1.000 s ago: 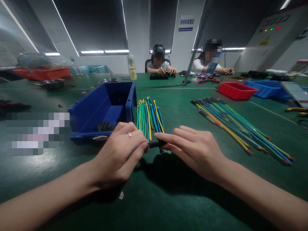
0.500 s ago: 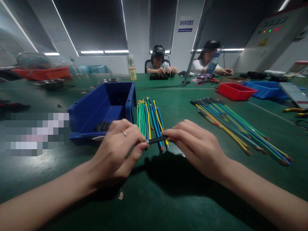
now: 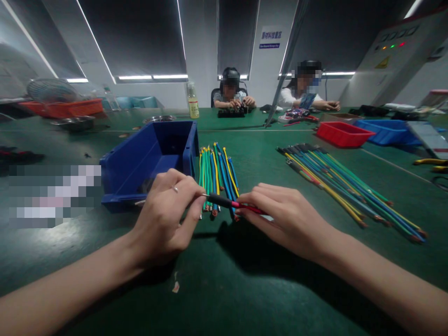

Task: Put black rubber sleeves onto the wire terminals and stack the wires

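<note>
My left hand (image 3: 168,212) pinches the metal-tipped left end of a red cable (image 3: 249,207). A black sleeve (image 3: 220,200) surrounds the cable beside those fingertips. My right hand (image 3: 282,212) is closed round the red part, just right of the sleeve, and its fingers hide some of the cable. Behind the hands lies a row of green, blue and yellow cables (image 3: 217,175), with bare copper at several near ends. A blue bin (image 3: 191,147) stands just beyond my left hand, with dark pieces (image 3: 145,185) partly visible inside.
More cables (image 3: 336,182) with black-sleeved far ends lie on the green table (image 3: 224,298) at right. Behind them stand a red tray (image 3: 345,135) and a blue tray (image 3: 385,130). Two people sit across the table. A bottle (image 3: 193,103) and metal bowls are farther back.
The black sleeve and cable now tilt down to the right. Red cable shows between the sleeve and my right hand, which sits slightly lower and farther right. My left fingertips have shifted slightly left.
</note>
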A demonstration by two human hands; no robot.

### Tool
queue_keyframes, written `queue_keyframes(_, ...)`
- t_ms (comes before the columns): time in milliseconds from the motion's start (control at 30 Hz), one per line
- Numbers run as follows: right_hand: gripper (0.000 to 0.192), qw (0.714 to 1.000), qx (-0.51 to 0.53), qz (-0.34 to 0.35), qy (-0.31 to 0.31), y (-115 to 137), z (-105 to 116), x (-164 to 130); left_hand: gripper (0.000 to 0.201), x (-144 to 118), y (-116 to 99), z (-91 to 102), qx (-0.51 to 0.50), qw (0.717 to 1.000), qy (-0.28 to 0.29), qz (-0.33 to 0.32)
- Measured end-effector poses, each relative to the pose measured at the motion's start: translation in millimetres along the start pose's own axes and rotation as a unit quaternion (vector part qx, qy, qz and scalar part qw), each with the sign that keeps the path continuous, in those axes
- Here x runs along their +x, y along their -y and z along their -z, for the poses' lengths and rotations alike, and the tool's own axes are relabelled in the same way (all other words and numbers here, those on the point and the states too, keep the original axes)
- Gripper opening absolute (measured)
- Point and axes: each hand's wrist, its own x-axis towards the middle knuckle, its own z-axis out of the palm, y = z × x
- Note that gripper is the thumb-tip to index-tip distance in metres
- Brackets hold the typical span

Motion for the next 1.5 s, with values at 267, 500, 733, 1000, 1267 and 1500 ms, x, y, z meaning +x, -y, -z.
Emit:
queue_keyframes(267, 0.027, 0.988, -0.047, -0.141, -0.037, -13, 1, -1, 0.021, 4, 4, 1.1, 0.037, 0.998, 0.01, 0.042)
queue_keyframes(500, 0.039, 0.896, -0.217, -0.359, 0.144, -59, 14, -10, 0.016, 8, 10, 2.4, 0.047, 0.998, 0.01, 0.048)
queue_keyframes(733, 0.035, 0.841, -0.255, -0.427, 0.214, -89, 25, -26, 0.009, 6, 14, 3.0, 0.066, 0.995, -0.007, 0.08)
queue_keyframes(1000, 0.039, 0.828, -0.254, -0.454, 0.209, -103, 23, -34, 0.02, 13, 23, 8.1, 0.131, 0.974, -0.031, 0.182)
queue_keyframes(1267, 0.042, 0.805, -0.301, -0.477, 0.184, -93, 24, -29, 0.056, 15, 34, 6.6, 0.24, 0.946, 0.141, 0.164)
queue_keyframes(1500, 0.041, 0.805, -0.29, -0.491, 0.164, -94, 21, -30, 0.063, 13, 40, 10.3, 0.178, 0.931, 0.238, 0.21)
